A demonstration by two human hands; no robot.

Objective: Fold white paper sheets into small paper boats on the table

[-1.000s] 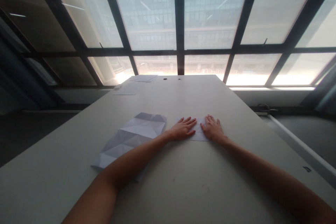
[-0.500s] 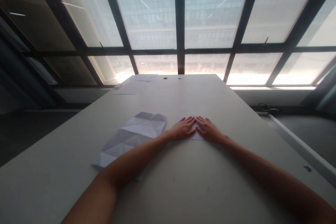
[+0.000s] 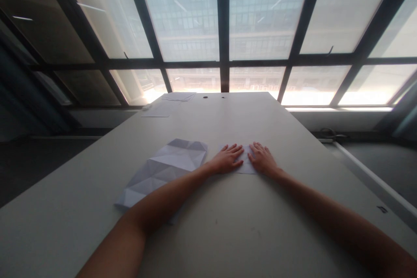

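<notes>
The small sheet (image 3: 246, 167) lies flat on the table (image 3: 247, 213), between the two hands and partly covered by them. The left hand (image 3: 227, 159) is on it at 9 o'clock, palm down, its fingers stretched out and slightly spread, clenching nothing. The right hand (image 3: 263, 159) is at 3 o'clock, also palm down, with its fingers extended and released, their tips at the sheet's right part. A gap between the hands shows the white paper.

Farther out at 9 o'clock from the small sheet lies the creased paper (image 3: 177, 155), bigger and covered in angular folds. The left forearm (image 3: 169, 197) passes over its near part; whether they touch, I cannot tell. Flat sheets (image 3: 157, 111) lie near the table's far edge at 10 o'clock, and a dark round hole (image 3: 205, 97) is at 11 o'clock. Windows (image 3: 257, 21) rise at 12 o'clock.
</notes>
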